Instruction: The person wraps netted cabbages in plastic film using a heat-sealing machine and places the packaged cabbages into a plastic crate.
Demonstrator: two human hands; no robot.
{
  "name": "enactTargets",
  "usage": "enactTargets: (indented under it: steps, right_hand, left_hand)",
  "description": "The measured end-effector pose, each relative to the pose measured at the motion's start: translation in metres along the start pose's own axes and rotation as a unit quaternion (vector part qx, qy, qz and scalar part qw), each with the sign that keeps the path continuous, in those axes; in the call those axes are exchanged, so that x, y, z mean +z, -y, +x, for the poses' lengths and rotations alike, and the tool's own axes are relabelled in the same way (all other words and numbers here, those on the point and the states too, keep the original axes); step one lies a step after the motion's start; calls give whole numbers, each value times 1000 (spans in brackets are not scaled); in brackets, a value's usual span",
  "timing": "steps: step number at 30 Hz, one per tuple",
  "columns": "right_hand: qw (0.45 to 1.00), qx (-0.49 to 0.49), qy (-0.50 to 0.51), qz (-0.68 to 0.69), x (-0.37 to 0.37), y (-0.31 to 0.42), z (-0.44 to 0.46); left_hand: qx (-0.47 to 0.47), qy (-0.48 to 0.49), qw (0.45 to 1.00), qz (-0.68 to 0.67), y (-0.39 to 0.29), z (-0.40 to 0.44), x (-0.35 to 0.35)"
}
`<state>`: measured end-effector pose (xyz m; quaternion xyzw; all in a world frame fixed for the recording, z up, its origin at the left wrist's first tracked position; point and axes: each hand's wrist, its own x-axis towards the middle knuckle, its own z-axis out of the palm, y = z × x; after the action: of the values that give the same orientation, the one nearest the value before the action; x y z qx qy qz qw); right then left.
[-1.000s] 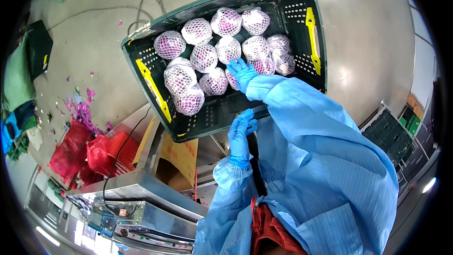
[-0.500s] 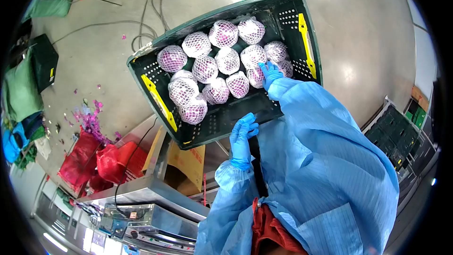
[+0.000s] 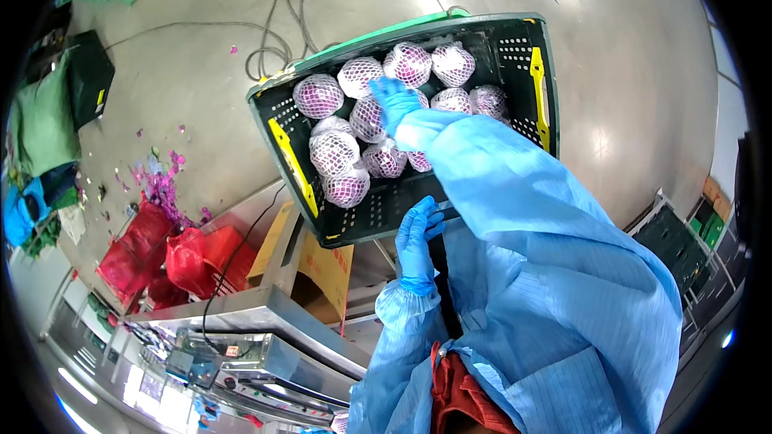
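A dark green plastic crate [image 3: 322, 229] holds several round purple items in white foam net sleeves, such as one netted purple ball [image 3: 319, 96] at its left side. My right hand [image 3: 394, 103], in a blue glove, reaches over the middle of the crate with fingers stretched out at the netted balls. It covers some of them, and whether it touches one I cannot tell. My left hand [image 3: 416, 245], also in a blue glove, hovers at the crate's near edge, loosely bent, thumb apart from the fingers, holding nothing visible.
Yellow handles, one a right-hand handle [image 3: 539, 96], are on the crate's ends. A metal bench [image 3: 265, 305] and an open cardboard box [image 3: 326, 269] stand at lower left, near red bags [image 3: 137, 245]. A cable [image 3: 293, 8] lies on the floor behind the crate.
My right hand has moved left across the crate, from the right-side balls to the middle ones. My left hand stays near the front edge. The view has shifted slightly.
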<state>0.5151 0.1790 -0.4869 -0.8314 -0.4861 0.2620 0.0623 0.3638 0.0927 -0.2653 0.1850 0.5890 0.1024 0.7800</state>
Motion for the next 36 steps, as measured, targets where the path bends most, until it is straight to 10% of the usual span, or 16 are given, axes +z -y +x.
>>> enactTargets:
  steps: [6, 13, 19, 27, 34, 36]
  right_hand:
    - [998, 63, 1, 16, 0, -72, -18]
    - [903, -309, 287, -79, -10, -76, -108]
    - [754, -495, 407, 142, -141, 246, -272]
    - [508, -641, 563, 119, -118, 435, -548]
    - [418, -825, 377, -52, -1, 494, -721]
    - [417, -817, 327, -226, 13, 499, -744]
  left_hand:
    - [29, -34, 996, -75, -13, -39, -15]
    - [136, -78, 969, -193, 8, -158, -82]
    - [246, -241, 891, -295, 81, -297, -170]
    - [314, -493, 701, -409, 244, -421, -250]
    - [310, -231, 425, -818, 310, -437, -329]
    - [444, -178, 395, -784, 321, -416, -351]
